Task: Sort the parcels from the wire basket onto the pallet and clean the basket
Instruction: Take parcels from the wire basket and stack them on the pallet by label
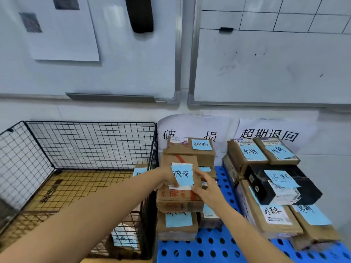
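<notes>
Two whiteboards point(266, 69) hang on a pale wall, and a black eraser point(139, 14) sticks to the left one. Lower on the wall are two paper signs point(269, 130) with big black writing. A blue pallet point(214, 245) full of round holes sits against the wall under the signs. Just to its left is a black wire basket point(91, 145), touching the pallet's left edge, on a yellow-brown floor point(76, 186). One wrapped parcel point(123, 238) lies in the basket's near right corner, and another with a blue note point(139, 170) shows in its far right corner. Along the pallet's left edge is a pile of brown boxes point(190, 150). On the right side is a second pile point(275, 217), with a black box point(266, 188) in the middle of it. Nearly every box has a blue note with writing on it. The top parcel point(178, 198) sits on the left pile near the pallet's left edge. It is brown card with red print, red tape, a white label and a blue note point(183, 175) on top. The left hand point(169, 179) holds its left side with the thumb on the label. The right hand point(207, 188) holds its right side, fingers point(200, 174) curled over the edge.
</notes>
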